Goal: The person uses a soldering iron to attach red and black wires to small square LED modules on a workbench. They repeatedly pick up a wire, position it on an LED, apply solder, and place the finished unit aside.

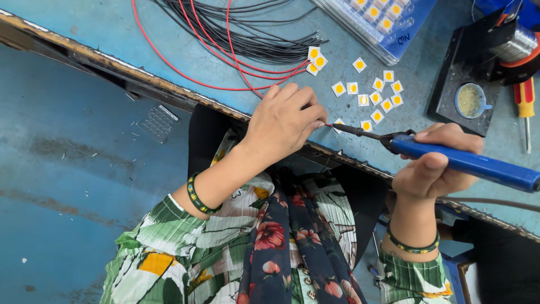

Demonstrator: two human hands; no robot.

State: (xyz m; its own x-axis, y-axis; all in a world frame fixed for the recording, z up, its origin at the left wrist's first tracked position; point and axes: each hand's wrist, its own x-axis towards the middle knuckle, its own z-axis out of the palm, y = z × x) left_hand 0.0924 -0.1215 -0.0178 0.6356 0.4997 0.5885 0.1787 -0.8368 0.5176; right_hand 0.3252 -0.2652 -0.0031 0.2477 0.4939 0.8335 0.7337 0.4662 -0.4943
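The left hand [286,115] is closed in a pinch on the end of a red wire [185,73], right at the near edge of the blue table [169,39]; that edge is worn and runs slantwise from upper left to lower right, and the hand lies across it. The right hand [436,163] is wrapped around the blue handle of a soldering iron [450,159], also over the edge, with the iron's dark tip pointing left and meeting the wire end beside a small white chip [339,123] with a yellow centre. The two hands are near each other, the tip between them. Just beyond the tip a loose cluster of chips [377,93] lies scattered on the table, leaving little bare surface there. Farther back, a bundle of black wires [247,34] fans toward two more chips, and the red wire loops wide to the left, where the table is more open. A tray [377,22] of chips sits at the far edge of view. To the right stand a black stand [450,90] with a small round tin [471,101], a solder spool [514,45] and a red screwdriver [525,104], close beside the right hand. Below the edge is the lap and a blue floor [67,169].
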